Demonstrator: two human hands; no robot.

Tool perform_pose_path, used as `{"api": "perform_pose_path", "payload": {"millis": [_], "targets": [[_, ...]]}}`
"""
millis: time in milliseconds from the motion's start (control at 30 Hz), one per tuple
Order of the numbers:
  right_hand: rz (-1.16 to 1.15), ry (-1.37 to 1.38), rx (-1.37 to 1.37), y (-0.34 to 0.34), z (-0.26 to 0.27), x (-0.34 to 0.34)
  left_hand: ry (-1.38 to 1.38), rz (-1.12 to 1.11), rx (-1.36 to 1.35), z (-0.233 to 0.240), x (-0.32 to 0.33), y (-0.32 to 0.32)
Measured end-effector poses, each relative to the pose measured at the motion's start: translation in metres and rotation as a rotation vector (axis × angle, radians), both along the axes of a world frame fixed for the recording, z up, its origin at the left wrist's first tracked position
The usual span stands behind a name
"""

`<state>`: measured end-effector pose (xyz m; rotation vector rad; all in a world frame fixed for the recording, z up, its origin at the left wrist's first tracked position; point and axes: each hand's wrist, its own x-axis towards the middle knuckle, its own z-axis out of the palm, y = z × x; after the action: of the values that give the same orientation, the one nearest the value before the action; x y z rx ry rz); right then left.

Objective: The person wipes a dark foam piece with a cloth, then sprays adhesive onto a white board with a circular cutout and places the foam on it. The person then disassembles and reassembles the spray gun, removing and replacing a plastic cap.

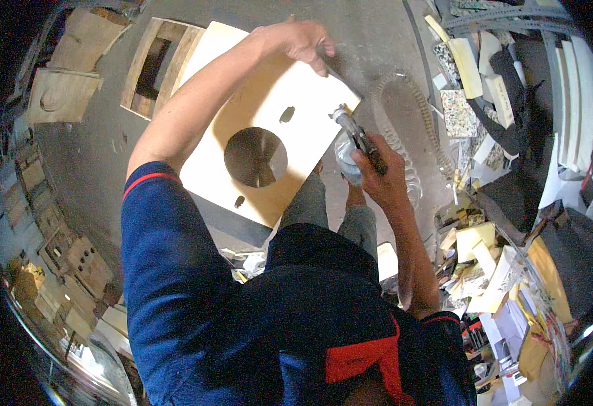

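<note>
A pale wooden panel (255, 104) lies slanted before me, brightly lit, with a large round hole and two small oblong holes. My left hand (309, 44) reaches across it and grips its far edge, fingers bent over the rim. In my right hand (383, 172) is a spray gun (360, 134) with a translucent cup (348, 158) below it. The gun's nozzle points at the panel's right edge, close to the corner. What supports the panel underneath is mostly hidden.
A coiled air hose (422, 114) lies on the concrete floor right of the gun. Beyond the panel's left side is a wooden frame (141, 76). Foam offcuts (459, 112) and scraps (479, 269) pile up at right. Wooden boards (63, 96) line the left.
</note>
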<state>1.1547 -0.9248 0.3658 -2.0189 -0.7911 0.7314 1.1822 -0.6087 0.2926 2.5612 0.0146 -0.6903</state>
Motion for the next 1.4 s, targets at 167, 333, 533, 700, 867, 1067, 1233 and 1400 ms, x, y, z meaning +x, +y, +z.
{"api": "perform_pose_path", "payload": {"millis": [167, 333, 533, 700, 867, 1067, 1233, 1400], "targets": [[-0.001, 0.015, -0.085, 0.015, 0.011, -0.006, -0.109, 0.006, 0.050, -0.005, -0.007, 0.022], [-0.018, 0.139, -0.074, 0.030, 0.025, -0.005, 0.099, 0.076, -0.068, -0.009, 0.017, 0.032], [-0.060, 0.080, -0.051, 0.055, 0.032, -0.011, 0.077, 0.059, -0.027, -0.011, 0.005, 0.071], [0.032, 0.138, -0.173, 0.068, 0.040, -0.012, 0.152, 0.089, 0.090, -0.014, -0.020, 0.123], [0.057, 0.167, -0.177, 0.086, 0.040, -0.012, 0.042, 0.226, 0.199, -0.008, -0.033, 0.150], [-0.020, 0.089, -0.167, 0.106, 0.051, -0.024, 0.153, 0.279, 0.174, -0.009, -0.031, 0.194], [-0.005, 0.193, -0.174, 0.129, 0.064, -0.030, 0.115, 0.301, 0.022, -0.022, -0.043, 0.215], [0.044, 0.158, -0.041, 0.161, 0.051, -0.035, 0.169, 0.373, -0.060, -0.031, -0.045, 0.222]]}}
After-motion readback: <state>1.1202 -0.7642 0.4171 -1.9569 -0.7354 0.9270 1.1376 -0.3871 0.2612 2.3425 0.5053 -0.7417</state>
